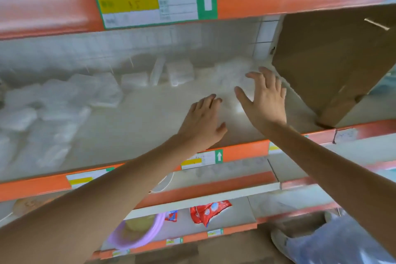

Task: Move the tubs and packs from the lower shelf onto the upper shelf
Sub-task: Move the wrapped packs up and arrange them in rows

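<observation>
Since left hand (203, 118) and right hand (264, 100) hover wide and empty over the upper shelf (139, 120), I'd call this placing; next means reaching down for the red pack (206, 210).

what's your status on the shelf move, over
Left hand, right hand open, no grip, reaching over upper shelf. Purple tub, red pack down on lower shelf, not yet moved. Cardboard box crowds the right.

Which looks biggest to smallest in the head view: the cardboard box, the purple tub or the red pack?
1. cardboard box, clearly largest.
2. purple tub.
3. red pack, smallest.
The box sits nearer the camera than the other two, so true sizes stay unsure.
</observation>
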